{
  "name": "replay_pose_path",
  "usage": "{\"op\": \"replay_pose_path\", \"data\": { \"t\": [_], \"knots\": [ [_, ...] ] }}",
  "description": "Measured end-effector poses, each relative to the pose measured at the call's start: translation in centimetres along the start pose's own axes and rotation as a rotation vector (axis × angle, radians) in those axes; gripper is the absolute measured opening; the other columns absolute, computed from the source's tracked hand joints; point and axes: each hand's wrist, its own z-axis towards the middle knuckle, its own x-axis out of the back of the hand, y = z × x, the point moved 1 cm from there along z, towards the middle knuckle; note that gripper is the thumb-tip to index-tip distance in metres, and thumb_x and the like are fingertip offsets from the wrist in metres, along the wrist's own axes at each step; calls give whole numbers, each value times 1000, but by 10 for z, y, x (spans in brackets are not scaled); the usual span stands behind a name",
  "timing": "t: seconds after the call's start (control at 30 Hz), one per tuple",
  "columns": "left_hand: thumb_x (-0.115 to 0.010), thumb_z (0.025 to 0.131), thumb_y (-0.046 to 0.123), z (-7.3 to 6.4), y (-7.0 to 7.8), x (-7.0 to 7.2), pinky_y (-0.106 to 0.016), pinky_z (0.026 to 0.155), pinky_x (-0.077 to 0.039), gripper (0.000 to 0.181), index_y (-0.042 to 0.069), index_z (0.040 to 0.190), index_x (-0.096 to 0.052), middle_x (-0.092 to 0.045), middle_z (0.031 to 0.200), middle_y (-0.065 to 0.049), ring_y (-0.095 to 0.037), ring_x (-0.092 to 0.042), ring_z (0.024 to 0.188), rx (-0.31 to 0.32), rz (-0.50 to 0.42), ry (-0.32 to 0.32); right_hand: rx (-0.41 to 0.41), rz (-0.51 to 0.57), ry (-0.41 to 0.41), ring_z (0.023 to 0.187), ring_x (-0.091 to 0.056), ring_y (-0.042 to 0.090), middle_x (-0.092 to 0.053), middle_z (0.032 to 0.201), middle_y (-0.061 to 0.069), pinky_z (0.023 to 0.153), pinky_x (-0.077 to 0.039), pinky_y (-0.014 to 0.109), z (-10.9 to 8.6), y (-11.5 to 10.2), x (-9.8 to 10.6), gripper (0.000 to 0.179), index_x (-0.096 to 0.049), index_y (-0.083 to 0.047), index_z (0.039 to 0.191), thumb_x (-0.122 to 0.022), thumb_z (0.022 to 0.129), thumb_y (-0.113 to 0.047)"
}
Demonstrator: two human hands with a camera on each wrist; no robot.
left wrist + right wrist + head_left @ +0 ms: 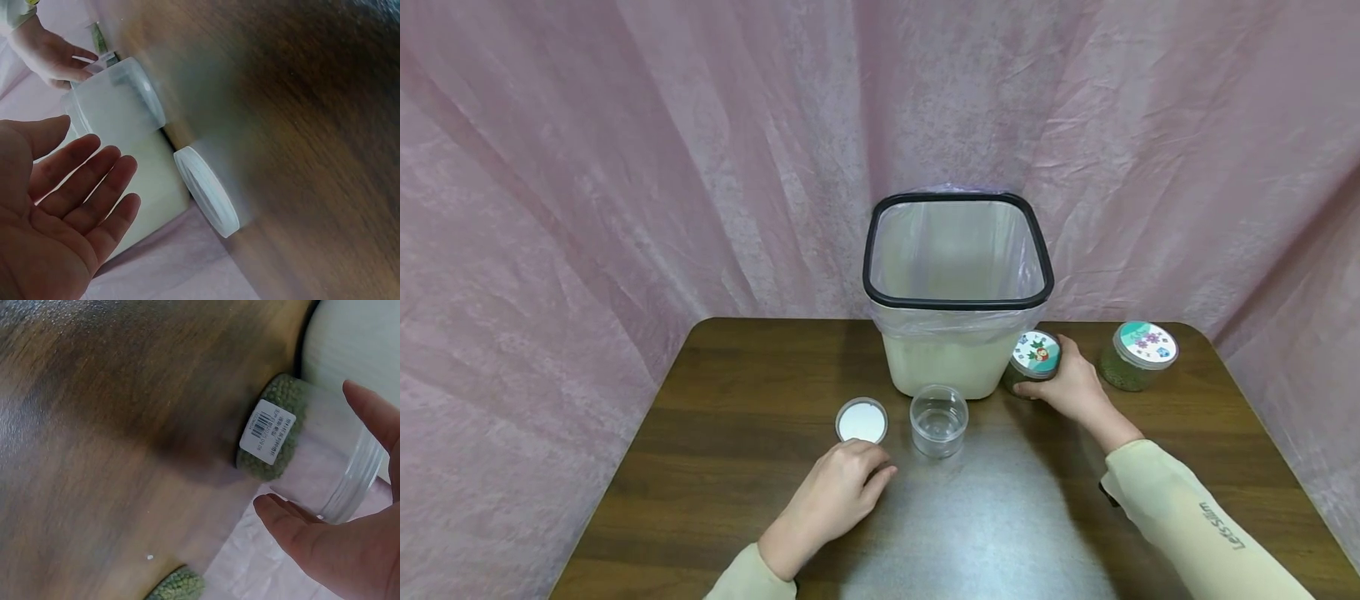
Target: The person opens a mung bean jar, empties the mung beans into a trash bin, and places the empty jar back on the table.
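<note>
Left hand (838, 492) hangs by the white lid (861, 420), fingers loose and slightly apart, holding nothing, while the right hand (1075, 385) has its fingers curved round both sides of the jar (1036, 352) beside the bin (928, 354), probably cos it's too chunky for a fingertip pinch

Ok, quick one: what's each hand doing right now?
Left hand: open, holding nothing.
Right hand: closed around the jar by the bin.
</note>
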Motion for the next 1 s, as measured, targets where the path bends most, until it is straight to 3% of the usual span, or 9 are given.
{"op": "replay_pose_path", "data": {
  "t": [0.3, 0.57, 0.77, 0.87, 1.0],
  "knots": [
    [-62, 88, 28, 2, 0, 1, -25, 66, -50, 10, 21, 84, -67, -63, 79, 13, -4, -59, 74, 10, 11, -12, -28, 17, 21, 115, -50, 43, -50, 126, 29, 91, -42, 55, -5, 5, 2, 106, -21, 2, 142, -78, 68, -48],
    [-65, 87, 28, 8, -2, 9, -25, 67, -51, 7, 23, 83, -67, -64, 80, 14, -2, -59, 76, 40, 17, 33, 35, 49, 31, 115, -49, 42, -49, 125, 29, 92, -42, 54, -16, 16, 3, 107, -23, 6, 139, -77, 68, -51],
    [-65, 86, 28, 15, 0, 14, -25, 68, -52, 6, 22, 85, -67, -65, 81, 13, -2, -60, 78, 46, 7, 59, 41, 93, 119, 116, -49, 39, -48, 125, 25, 92, -41, 54, -29, 21, 14, 107, -25, 1, 139, -76, 65, -57],
    [-66, 86, 26, 17, 1, 16, -26, 69, -52, 6, 21, 86, -68, -66, 83, 11, -3, -61, 80, 56, -3, 73, 54, 122, 176, 112, -51, 34, -49, 124, 20, 88, -44, 46, -37, 19, 18, 105, -26, -4, 138, -78, 63, -57],
    [-68, 84, 25, 19, 3, 17, -26, 73, -53, 7, 19, 87, -69, -67, 87, 9, -4, -62, 84, 59, -4, 103, 79, 208, 222, 109, -52, 24, -47, 125, 11, 82, -44, 17, -52, 11, 22, 98, -26, -10, 138, -81, 65, -48]
  ]
}}
